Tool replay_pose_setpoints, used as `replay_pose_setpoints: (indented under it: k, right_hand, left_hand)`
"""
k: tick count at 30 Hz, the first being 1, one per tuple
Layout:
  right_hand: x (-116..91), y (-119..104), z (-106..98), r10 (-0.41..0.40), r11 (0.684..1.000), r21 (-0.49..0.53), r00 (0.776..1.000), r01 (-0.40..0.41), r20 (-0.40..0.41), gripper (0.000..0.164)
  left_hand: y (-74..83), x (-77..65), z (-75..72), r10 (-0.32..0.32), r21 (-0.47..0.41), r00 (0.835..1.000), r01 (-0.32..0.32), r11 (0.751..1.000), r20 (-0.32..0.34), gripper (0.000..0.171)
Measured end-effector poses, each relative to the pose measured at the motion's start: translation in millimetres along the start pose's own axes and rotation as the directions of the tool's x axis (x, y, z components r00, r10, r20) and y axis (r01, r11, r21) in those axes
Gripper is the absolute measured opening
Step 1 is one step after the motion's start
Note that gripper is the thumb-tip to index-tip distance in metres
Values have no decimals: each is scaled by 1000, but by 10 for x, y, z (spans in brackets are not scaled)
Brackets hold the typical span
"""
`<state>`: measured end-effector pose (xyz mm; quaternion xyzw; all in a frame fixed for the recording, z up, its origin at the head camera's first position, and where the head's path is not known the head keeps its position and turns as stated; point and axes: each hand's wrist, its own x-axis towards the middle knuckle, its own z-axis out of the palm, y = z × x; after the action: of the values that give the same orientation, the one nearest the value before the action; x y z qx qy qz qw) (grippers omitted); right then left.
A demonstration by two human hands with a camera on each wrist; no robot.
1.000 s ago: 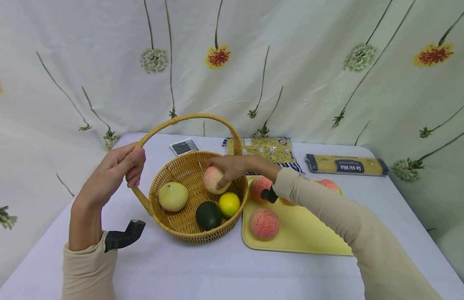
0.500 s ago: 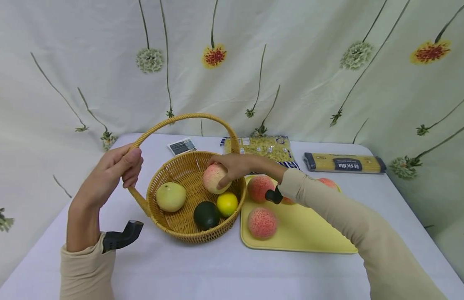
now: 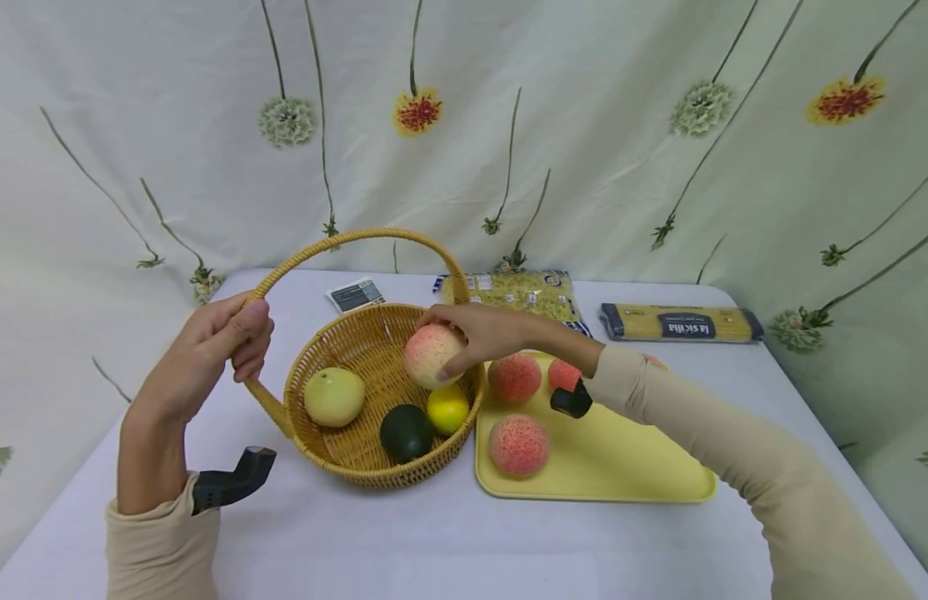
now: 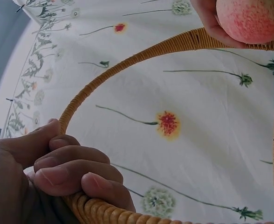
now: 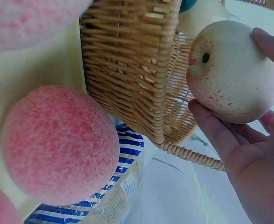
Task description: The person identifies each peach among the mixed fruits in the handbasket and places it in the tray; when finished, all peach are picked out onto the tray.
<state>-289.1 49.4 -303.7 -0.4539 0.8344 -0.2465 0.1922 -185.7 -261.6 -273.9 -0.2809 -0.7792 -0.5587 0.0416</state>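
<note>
My left hand [image 3: 202, 350] grips the arched handle [image 3: 381, 233] of a woven basket [image 3: 385, 478], fingers curled round its left side in the left wrist view. My right hand [image 3: 486, 333] holds a pale pink peach [image 3: 429, 357] between thumb and fingers, over the inner right side of the basket. In the right wrist view the same peach [image 5: 239, 74] shows its dark stem hole beside the rim. Inside the basket lie a pale yellow-green round fruit [image 3: 334, 397], a dark green avocado [image 3: 406, 433] and a yellow lemon [image 3: 447, 409].
Right of the basket, a yellow tray [image 3: 606, 475] bears several peaches [image 3: 520, 446], partly covered by the right forearm. Behind stand a bag of pasta [image 3: 520, 292], a spaghetti pack [image 3: 681, 323] and a small dark-printed packet [image 3: 356, 295]. Flowered cloth [image 3: 584, 150] hangs at the back.
My right hand has lifted the peach slightly and shifted it toward the basket's right rim. The left hand keeps its grip on the handle. The whole head view has drifted a little.
</note>
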Motion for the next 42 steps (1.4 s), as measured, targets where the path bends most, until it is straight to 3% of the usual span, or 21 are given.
replay_pose_setpoints:
  k: [7, 12, 17, 23, 26, 29, 37, 42]
  right_hand:
    - [-200, -9, 3, -6, 1000, 27, 1000, 6, -12, 60]
    - [-302, 29, 37, -19, 998, 60, 999, 21, -31, 58]
    - [-362, 73, 86, -29, 987, 159, 999, 34, -33, 55]
    - [-446, 90, 56, -32, 932, 360, 997, 55, -70, 38]
    - [-476, 113, 14, -18, 913, 404, 994, 60, -107, 35]
    - [-466, 165, 35, -19, 929, 365, 995, 55, -101, 38]
    - [-321, 77, 241, -7, 966, 259, 999, -5, 48, 55]
    - [-195, -27, 404, -10, 985, 170, 993, -9, 116, 57]
  left_hand:
    - [-22, 8, 11, 47, -60, 999, -46, 997, 13, 30]
    - [-33, 23, 5, 55, -89, 998, -53, 995, 20, 32]
    - [-39, 35, -14, 37, -147, 998, -29, 989, 46, 34]
    - [-42, 45, -25, 26, -154, 998, -17, 988, 61, 36]
    - [-52, 49, -27, 28, -158, 998, -17, 987, 63, 36]
    - [-66, 54, -27, 32, -173, 998, -22, 985, 57, 36]
    - [-90, 59, -20, 58, -205, 997, -47, 978, 51, 35]
    - [-78, 65, -10, 63, -197, 997, -52, 979, 51, 35]
